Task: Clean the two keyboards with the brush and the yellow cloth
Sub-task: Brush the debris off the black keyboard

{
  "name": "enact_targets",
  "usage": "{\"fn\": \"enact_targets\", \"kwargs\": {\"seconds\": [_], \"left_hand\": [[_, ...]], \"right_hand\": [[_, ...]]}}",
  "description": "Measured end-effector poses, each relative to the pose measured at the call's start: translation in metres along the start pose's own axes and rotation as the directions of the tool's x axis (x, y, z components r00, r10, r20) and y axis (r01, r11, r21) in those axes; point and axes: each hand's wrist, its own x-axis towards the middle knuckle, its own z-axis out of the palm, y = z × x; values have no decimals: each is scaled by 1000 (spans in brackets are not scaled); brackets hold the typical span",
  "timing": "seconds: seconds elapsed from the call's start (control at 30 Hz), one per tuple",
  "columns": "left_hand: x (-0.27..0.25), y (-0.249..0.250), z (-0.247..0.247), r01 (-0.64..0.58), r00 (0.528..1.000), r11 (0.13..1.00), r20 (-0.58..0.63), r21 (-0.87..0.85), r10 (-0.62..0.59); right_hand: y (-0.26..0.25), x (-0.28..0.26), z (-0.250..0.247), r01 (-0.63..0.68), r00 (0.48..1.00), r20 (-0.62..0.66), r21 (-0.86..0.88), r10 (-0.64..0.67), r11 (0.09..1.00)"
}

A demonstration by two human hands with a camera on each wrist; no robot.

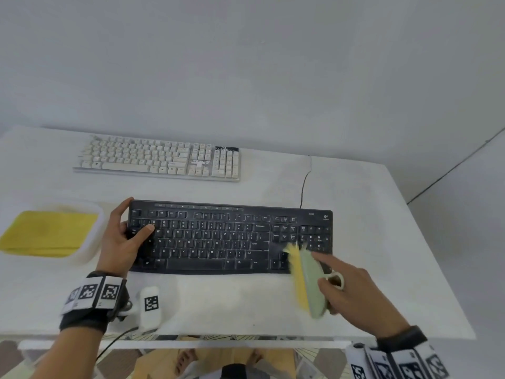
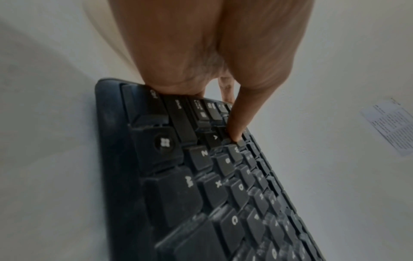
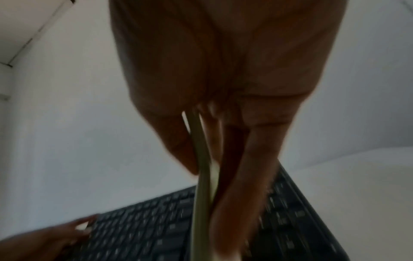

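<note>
brush [image 1: 310, 280], pale-green back, yellow bristles

Both wrists wear black straps [image 1: 82, 321] carrying white blocks printed with black square markers [image 1: 88, 292] — a white camera pod [image 1: 150, 307] trails a dark cable.

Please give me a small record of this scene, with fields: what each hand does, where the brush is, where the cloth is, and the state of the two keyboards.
left hand: the left hand holds the left end of the black keyboard, thumb on the keys
right hand: the right hand grips the brush
brush: bristles over the black keyboard's right end, near the arrow keys
yellow cloth: the yellow cloth lies folded in a white tray, left of the black keyboard
white keyboard: the white keyboard lies farther back on the table, untouched by either hand
</note>
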Motion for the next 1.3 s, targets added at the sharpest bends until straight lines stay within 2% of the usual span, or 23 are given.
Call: {"fn": "enact_targets", "kwargs": {"seconds": [0.07, 0.13, 0.2, 0.23, 0.27, 0.33, 0.4, 0.5, 0.57, 0.6, 0.63, 0.7, 0.77, 0.83, 0.87, 0.93, 1.03, 1.1, 1.13, 1.17, 1.23, 1.3], "left_hand": [[0, 0, 1, -2, 1000, 1000, 0, -6, 2], [-1, 1, 1, -6, 1000, 1000, 2, -6, 6], [0, -1, 0, -10, 1000, 1000, 1, -4, 10], [0, -2, -1, -11, 1000, 1000, 2, -5, 11], [1, -2, -1, -13, 1000, 1000, 4, -7, 13], [1, -4, -2, -17, 1000, 1000, 4, -8, 17], [0, -4, -2, -21, 1000, 1000, 4, -10, 21], [1, -4, -2, -24, 1000, 1000, -1, -12, 24], [1, -6, -3, -25, 1000, 1000, 0, -12, 25], [2, -7, -3, -27, 1000, 999, -2, -17, 27], [2, -8, -3, -29, 1000, 999, 2, -13, 29], [3, -9, -4, -29, 1000, 1000, 8, -11, 30], [4, -9, -3, -27, 1000, 999, 12, -18, 27], [4, -9, -3, -21, 1000, 999, 14, -26, 21], [4, -9, -3, -19, 1000, 999, 11, -29, 20], [2, -8, -3, -18, 1000, 999, 8, -37, 18], [0, -5, -2, -22, 1000, 999, 4, -47, 22], [0, -5, -2, -22, 1000, 999, 2, -48, 22], [0, -5, -1, -22, 1000, 999, 1, -47, 22], [1, -5, -1, -22, 1000, 999, 1, -44, 22], [1, -5, -2, -26, 1000, 999, 1, -38, 26], [1, -6, -1, -32, 999, 999, 2, -39, 32]], "right_hand": [[-10, -3, -11, 17, 1000, 25, -6, -17, 1000], [-26, 1, -13, 135, 980, -142, -43, -140, 990], [-44, 12, -5, 268, 886, -373, -73, -276, 961], [-53, 19, 2, 321, 832, -451, -80, -322, 944], [-60, 26, 9, 353, 805, -481, -81, -347, 932], [-67, 36, 26, 366, 818, -446, -82, -362, 927], [-63, 36, 41, 312, 887, -326, -101, -328, 945], [-55, 18, 49, 176, 979, -77, -120, -186, 977], [-51, 7, 44, 93, 992, 93, -99, -84, 991], [-52, 4, 40, 75, 989, 135, -87, -62, 993], [-54, 2, 36, 83, 988, 135, -82, -72, 993], [-57, 3, 33, 175, 984, -25, -84, -177, 981], [-65, 10, 33, 255, 922, -280, -84, -268, 963], [-64, 21, 36, 289, 849, -433, -97, -302, 952], [-61, 27, 40, 289, 836, -457, -103, -304, 952], [-52, 29, 49, 269, 880, -387, -72, -276, 960], [-36, 15, 48, 156, 980, -127, 5, -154, 988], [-36, 6, 36, 74, 996, 42, 6, -74, 997], [-37, 3, 30, 67, 995, 74, 12, -68, 998], [-40, 2, 25, 91, 994, 57, 30, -93, 995], [-47, 4, 22, 191, 974, -132, 29, -186, 981], [-52, 11, 24, 279, 888, -375, -21, -266, 960]]}}
